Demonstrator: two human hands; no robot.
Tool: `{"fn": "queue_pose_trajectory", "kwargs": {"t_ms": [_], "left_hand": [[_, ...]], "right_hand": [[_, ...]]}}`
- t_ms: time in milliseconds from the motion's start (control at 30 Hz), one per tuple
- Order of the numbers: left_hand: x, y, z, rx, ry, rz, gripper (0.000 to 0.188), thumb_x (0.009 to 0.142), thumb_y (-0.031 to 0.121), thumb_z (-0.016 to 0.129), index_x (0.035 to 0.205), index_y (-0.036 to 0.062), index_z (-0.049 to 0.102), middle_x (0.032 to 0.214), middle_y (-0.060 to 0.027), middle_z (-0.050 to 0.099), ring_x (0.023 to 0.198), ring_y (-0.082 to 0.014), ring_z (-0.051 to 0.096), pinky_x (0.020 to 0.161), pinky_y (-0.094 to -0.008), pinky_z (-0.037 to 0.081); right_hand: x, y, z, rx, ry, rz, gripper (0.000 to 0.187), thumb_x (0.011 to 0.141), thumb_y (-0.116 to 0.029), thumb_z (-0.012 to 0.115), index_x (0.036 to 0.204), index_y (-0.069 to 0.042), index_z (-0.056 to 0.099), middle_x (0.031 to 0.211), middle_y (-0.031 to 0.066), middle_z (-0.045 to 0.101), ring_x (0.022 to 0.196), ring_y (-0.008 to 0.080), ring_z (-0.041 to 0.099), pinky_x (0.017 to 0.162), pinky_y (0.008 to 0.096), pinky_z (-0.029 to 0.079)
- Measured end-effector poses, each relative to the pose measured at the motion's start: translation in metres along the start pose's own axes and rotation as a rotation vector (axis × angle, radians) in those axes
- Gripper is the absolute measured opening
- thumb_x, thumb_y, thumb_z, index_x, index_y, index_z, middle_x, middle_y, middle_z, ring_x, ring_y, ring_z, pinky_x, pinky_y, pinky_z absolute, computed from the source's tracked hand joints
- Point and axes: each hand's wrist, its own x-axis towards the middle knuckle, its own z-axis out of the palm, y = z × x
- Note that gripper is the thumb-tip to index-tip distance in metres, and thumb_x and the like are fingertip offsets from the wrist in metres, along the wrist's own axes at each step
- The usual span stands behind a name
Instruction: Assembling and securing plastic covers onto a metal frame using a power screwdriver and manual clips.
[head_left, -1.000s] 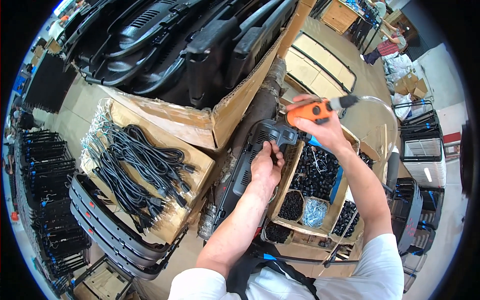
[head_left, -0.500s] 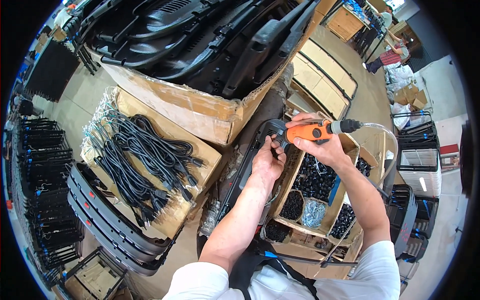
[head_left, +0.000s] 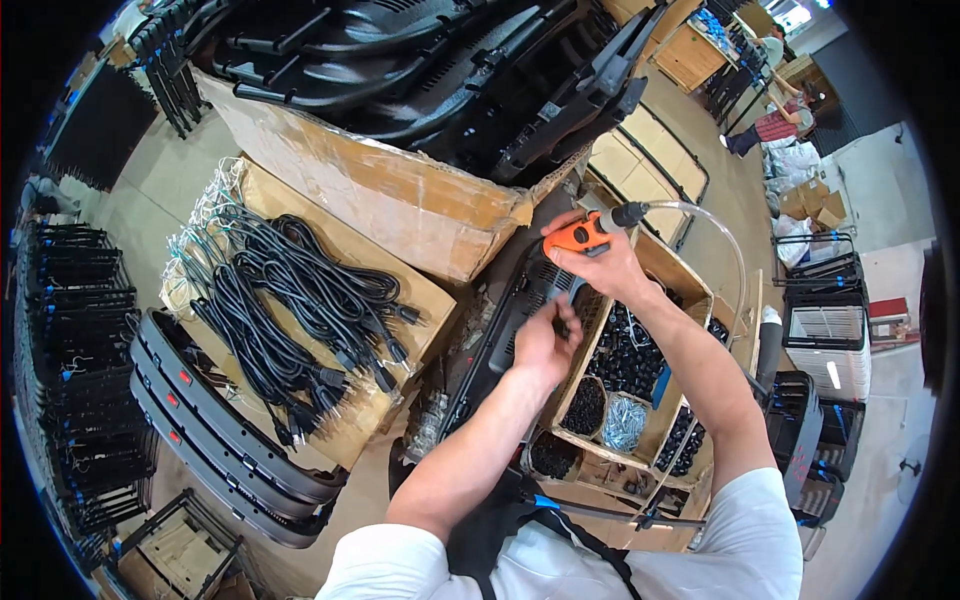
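My right hand [head_left: 600, 265] grips an orange power screwdriver [head_left: 577, 237] with a clear hose at its dark rear end. The tool lies over the far end of a long black plastic housing [head_left: 522, 318] with vent slots; its tip is hidden. Close by, my left hand [head_left: 543, 345] hovers over the housing's right side, beside the parts box. Its fingers are loosely bent, apart and slightly blurred, with nothing visible in them. To the right, the cardboard parts box [head_left: 688, 345] holds black plastic pieces [head_left: 625, 350], silver screws [head_left: 624, 423] and small black screws [head_left: 583, 408].
A big carton [head_left: 400, 205] of black molded shells stands at the far left. Coiled black power cords [head_left: 300, 290] lie on a cardboard box [head_left: 425, 340]. Curved grey-black panels [head_left: 215, 440] are stacked at left. People [head_left: 775, 125] work in the distance at right.
The screwdriver and my right hand have moved left and away from me. My left hand has let go near the tool's front and drawn back slightly toward me.
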Motion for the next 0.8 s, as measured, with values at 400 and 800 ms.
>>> {"fn": "queue_pose_trajectory", "kwargs": {"t_ms": [400,800], "left_hand": [[-0.115,-0.026,-0.093,0.369,0.033,-0.098,0.023,0.112,0.015,0.049,0.123,-0.0006,0.062,0.094,-0.0067,0.064,0.078,-0.0182,0.065,0.067,-0.0328,0.057],[-0.153,-0.011,-0.12,0.473,-0.039,-0.047,0.023,0.112,0.017,0.048,0.12,0.0038,0.065,0.091,-0.0025,0.061,0.079,-0.0158,0.058,0.07,-0.0313,0.049]], "right_hand": [[0.001,-0.008,0.008,-0.032,0.005,0.01,0.034,0.084,-0.014,0.087,0.113,-0.003,0.071,0.11,0.004,0.075,0.103,0.0137,0.069,0.097,0.0323,0.055],[-0.009,-0.007,0.024,0.081,0.085,0.093,0.034,0.084,-0.009,0.086,0.114,-0.002,0.071,0.108,0.0055,0.075,0.102,0.0131,0.069,0.094,0.0312,0.058]]}}
